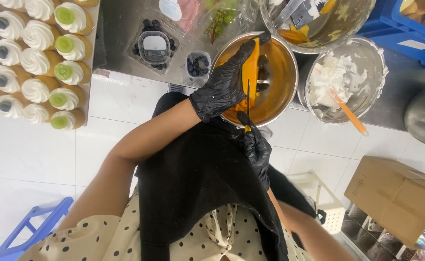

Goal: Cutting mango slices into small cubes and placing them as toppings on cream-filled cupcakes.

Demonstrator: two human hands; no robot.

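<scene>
Head view, looking straight down: left hand (224, 82) in a black glove, just above frame centre, fingers closed around a mango piece (251, 72) and holding it over a metal bowl (282, 72). Mango's long axis near vertical in the frame, upper end pointing to the top edge, lower end toward the body. Right hand (257, 147), also black-gloved, just below the bowl at centre, fingers curled tight around the yellow handle of a knife (248, 106). Thin blade pointing up the frame, parallel to the mango and lying against its lower half.

Black apron (198, 193) over a cream dotted shirt filling the lower middle. At upper left, rows of cream-topped cupcakes (38, 58), some crowned with green slices, others with blueberries. Along the top edge, a clear box of blueberries (154, 46) and a small tub of blueberries (198, 65) just left of the bowl. At upper right, a second metal bowl holding white cream (328, 77) and an orange spatula (350, 113). Cardboard box (396, 198) at lower right, blue stool (28, 229) at lower left, white tiled floor beneath.
</scene>
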